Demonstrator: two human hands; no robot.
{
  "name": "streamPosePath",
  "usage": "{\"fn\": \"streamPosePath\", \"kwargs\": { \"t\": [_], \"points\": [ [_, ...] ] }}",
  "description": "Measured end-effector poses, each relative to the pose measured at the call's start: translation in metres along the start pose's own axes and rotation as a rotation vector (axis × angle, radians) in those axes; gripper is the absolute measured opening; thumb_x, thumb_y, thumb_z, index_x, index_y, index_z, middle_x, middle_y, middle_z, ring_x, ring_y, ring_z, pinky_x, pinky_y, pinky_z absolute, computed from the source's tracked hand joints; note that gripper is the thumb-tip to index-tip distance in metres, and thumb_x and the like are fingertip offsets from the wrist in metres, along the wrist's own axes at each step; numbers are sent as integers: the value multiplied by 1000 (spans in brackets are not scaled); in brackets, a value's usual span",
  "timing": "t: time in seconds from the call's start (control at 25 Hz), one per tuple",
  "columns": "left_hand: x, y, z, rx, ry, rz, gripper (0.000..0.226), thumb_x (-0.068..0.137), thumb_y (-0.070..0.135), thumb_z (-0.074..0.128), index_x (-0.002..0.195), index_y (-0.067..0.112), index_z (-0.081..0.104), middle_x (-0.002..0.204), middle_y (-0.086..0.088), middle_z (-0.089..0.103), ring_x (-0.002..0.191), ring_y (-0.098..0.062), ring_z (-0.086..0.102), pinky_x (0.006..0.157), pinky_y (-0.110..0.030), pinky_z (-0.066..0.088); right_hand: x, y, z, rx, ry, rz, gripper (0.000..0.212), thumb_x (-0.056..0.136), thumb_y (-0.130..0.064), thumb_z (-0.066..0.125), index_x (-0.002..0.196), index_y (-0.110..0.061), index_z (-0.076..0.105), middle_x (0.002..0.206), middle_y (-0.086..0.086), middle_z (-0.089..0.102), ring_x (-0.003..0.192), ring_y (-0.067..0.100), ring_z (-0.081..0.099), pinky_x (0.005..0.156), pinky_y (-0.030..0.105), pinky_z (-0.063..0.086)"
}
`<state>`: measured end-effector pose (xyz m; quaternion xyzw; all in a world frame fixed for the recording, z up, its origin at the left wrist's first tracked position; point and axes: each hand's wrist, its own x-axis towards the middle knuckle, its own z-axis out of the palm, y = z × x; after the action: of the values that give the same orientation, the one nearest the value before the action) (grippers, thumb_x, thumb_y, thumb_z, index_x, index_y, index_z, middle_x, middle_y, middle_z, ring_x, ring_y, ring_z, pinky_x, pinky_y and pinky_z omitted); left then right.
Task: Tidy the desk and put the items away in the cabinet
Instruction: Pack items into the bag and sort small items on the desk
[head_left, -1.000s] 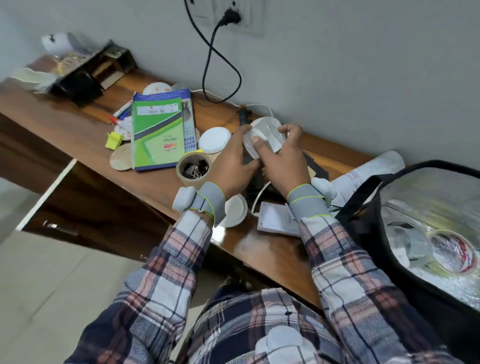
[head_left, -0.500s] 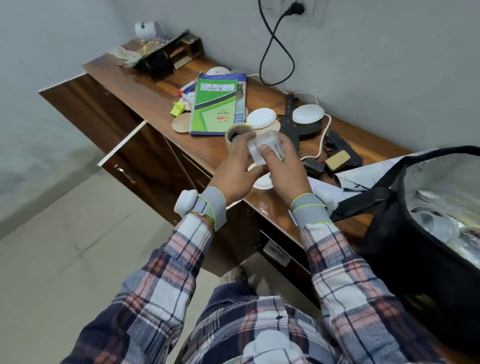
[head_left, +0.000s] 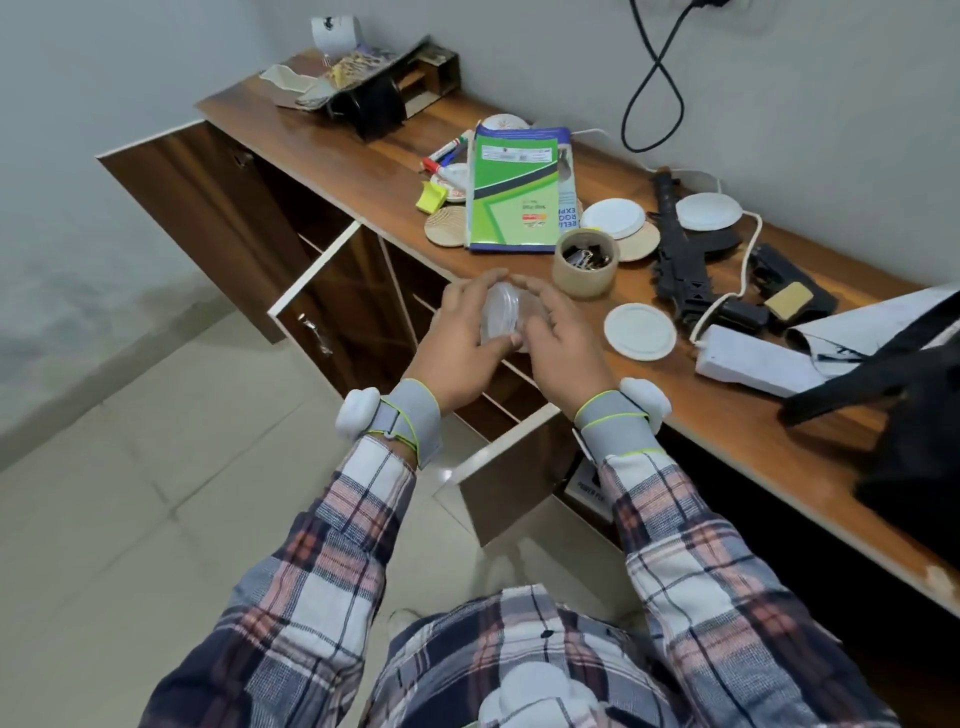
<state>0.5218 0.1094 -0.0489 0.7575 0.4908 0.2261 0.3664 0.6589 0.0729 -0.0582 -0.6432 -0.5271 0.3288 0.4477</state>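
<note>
A small clear plastic container (head_left: 500, 317) is held between both hands, in front of the desk's edge and above the open cabinet. My left hand (head_left: 460, 347) grips its left side with curled fingers. My right hand (head_left: 558, 340) cups its right side. The wooden desk (head_left: 675, 400) carries a green book (head_left: 514, 200), a cardboard cup of binder clips (head_left: 586, 262), white round lids (head_left: 640, 331), markers and a yellow clip. Below the desk, cabinet doors (head_left: 332, 306) stand open.
A black toy gun (head_left: 680, 249), a white round pad (head_left: 709, 210) with cable and a white adapter (head_left: 753, 358) lie at the right. A black bag (head_left: 914, 395) sits on the desk's right end. A dark organiser (head_left: 374, 98) stands at the far left. Tiled floor lies below.
My hands drew the clear container back from over the desk toward me and lower, now over the open cabinet. The camera swung left and down, showing more floor and cabinet doors.
</note>
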Motion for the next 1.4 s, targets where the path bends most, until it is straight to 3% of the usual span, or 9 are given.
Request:
{"fn": "streamPosePath", "kwargs": {
  "t": [0.2, 0.4, 0.72, 0.96, 1.12, 1.24, 1.4],
  "points": [
    [6, -38, -54, 26, -21, 71, 64, 93, 23, 64, 150, 32, 35, 142, -4, 37, 131, -29, 38, 114, -42, 30, 4, -19, 55, -83, -8, -27, 58, 85, -9, 61, 141, -19, 46, 143, 1, 47, 125, 17, 50, 102, 38, 45],
    [37, -49, -63, 34, -101, 129, 58, 93, 31, 64, 145, 38, 41, 141, 2, 41, 124, -23, 36, 104, -28, 28, 18, -22, 72, -142, 73, 69, 70, 77, -15, 68, 141, -22, 40, 134, 5, 53, 119, 23, 55, 97, 42, 48],
    [101, -53, -57, 63, -193, 129, 57, 91, 40, 65, 143, 26, 45, 140, -1, 48, 129, -24, 40, 108, -34, 34, 74, -1, 79, -205, 205, 193, 60, 77, -17, 66, 131, -20, 42, 115, 11, 66, 108, 35, 57, 78, 33, 43],
    [170, -65, -49, 7, -318, 43, 69, 94, 45, 59, 151, 20, 29, 145, -9, 45, 132, -25, 44, 108, -47, 40, 118, 18, 81, -125, 370, 343, 63, 74, -24, 78, 125, -16, 42, 123, 7, 55, 109, 33, 57, 88, 43, 48],
    [228, -88, -54, -24, -307, 13, 74, 93, 38, 64, 151, 14, 26, 149, -12, 40, 139, -26, 36, 113, -44, 33, 152, 26, 96, -102, 477, 416, 75, 75, -26, 80, 134, -12, 37, 132, 10, 52, 116, 29, 53, 91, 36, 45],
    [278, -110, -63, -41, -321, 30, 73, 92, 33, 65, 150, 10, 28, 151, -13, 37, 140, -28, 34, 114, -42, 32, 191, 26, 115, -91, 536, 480, 75, 77, -25, 78, 136, -16, 32, 130, 8, 52, 112, 29, 56, 90, 37, 46],
    [317, -118, -60, -102, -401, -16, 74, 95, 36, 61, 152, 10, 22, 154, -13, 35, 140, -30, 35, 113, -44, 32, 223, 23, 124, -108, 621, 478, 75, 78, -26, 79, 135, -13, 31, 120, 1, 51, 104, 19, 54, 79, 20, 36]
  ]
}}
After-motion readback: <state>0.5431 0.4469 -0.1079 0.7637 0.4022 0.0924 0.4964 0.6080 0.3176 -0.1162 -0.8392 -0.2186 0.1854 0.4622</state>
